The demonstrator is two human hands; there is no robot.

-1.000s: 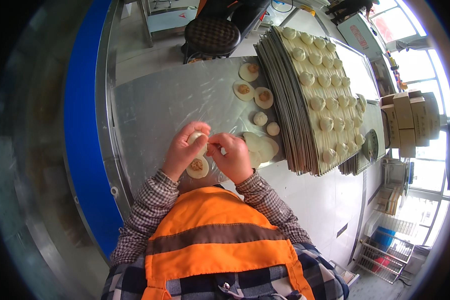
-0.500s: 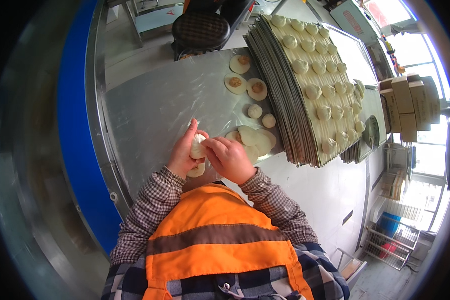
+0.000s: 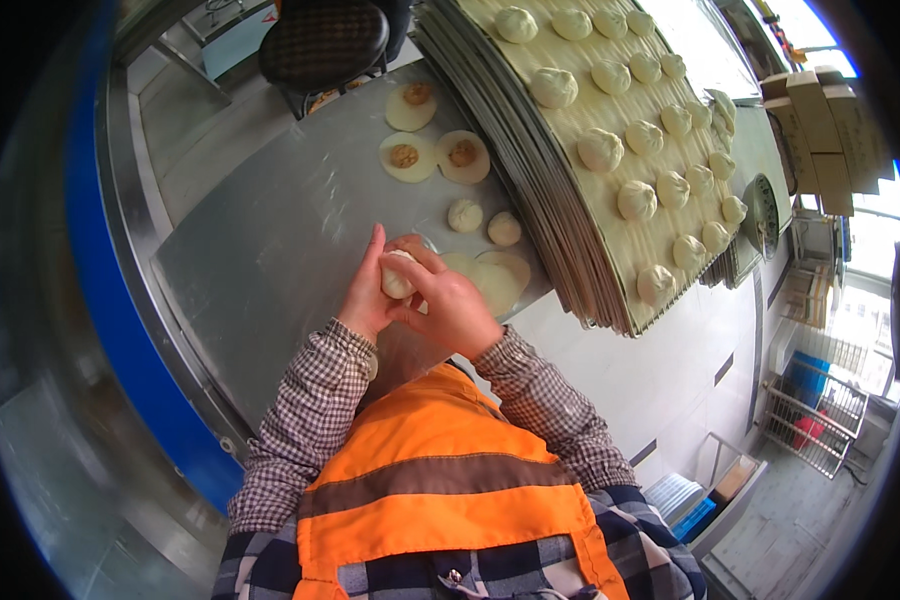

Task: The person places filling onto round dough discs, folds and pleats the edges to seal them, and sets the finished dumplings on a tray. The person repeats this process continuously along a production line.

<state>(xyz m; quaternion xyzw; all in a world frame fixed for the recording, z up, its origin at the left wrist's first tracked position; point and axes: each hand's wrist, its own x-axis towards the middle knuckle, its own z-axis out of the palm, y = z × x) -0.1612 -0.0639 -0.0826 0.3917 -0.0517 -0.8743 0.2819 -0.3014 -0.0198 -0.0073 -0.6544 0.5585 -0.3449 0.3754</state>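
Surface [image 3: 260, 240]: grey and shiny, just left of a stack of trays [image 3: 515, 170] topped with rows of pleated buns [image 3: 637, 200].
Dough bun [image 3: 397, 284]: above the near part of the surface, between 2 hands, partly covered by fingers.
Left hand [image 3: 365, 288]: cupped around the bun's left side, thumb raised, holding it.
Right hand [image 3: 458, 306]: bent over from the right, touching the bun; how tightly, cannot tell.
Handling: probably light, soft, easily dented; best cradled from below, pinched lightly at the top edge.
Beyond: 3 filled discs [image 3: 423, 165], 2 dough balls [image 3: 465, 215], overlapping flat rounds [image 3: 500, 282].
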